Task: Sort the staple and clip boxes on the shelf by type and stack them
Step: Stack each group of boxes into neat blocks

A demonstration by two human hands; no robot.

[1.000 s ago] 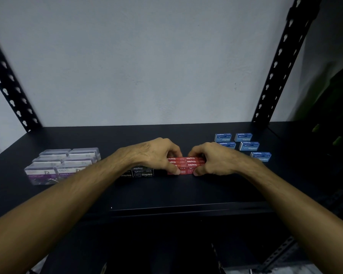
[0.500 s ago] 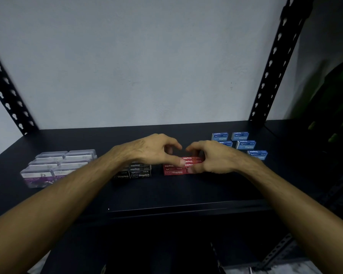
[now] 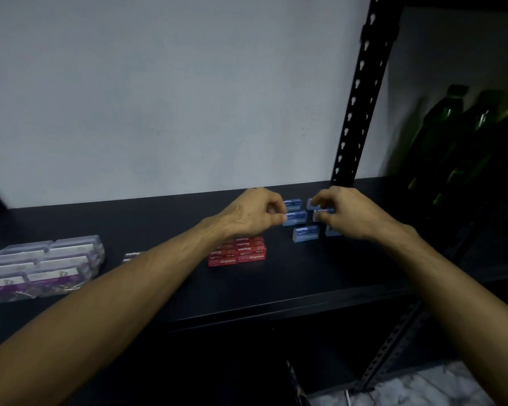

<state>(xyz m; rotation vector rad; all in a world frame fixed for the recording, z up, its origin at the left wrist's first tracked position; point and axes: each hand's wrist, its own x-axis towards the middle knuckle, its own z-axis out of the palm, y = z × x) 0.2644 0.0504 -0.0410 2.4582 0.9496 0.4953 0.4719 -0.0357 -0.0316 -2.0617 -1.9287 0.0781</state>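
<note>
Several blue staple boxes (image 3: 305, 232) lie spread out on the right of the black shelf (image 3: 291, 285). My right hand (image 3: 346, 213) is curled over them and pinches one blue box (image 3: 324, 211) between finger and thumb. My left hand (image 3: 251, 213) hovers with curled fingers, its thumb tip at the left end of another blue box (image 3: 296, 218). The red staple boxes (image 3: 237, 254) sit packed together below my left hand. Clear, purple-labelled clip boxes (image 3: 41, 263) are grouped at the far left. My left forearm hides most of the black staple boxes (image 3: 132, 256).
A black perforated upright (image 3: 361, 92) rises behind the blue boxes. Dark green bottles (image 3: 440, 133) stand beyond it on the right. A pale wall closes the back of the shelf, and the shelf's front edge runs just below the red boxes.
Both hands have left the red staple boxes and moved right and back to the blue boxes. The camera view has swung to the right.
</note>
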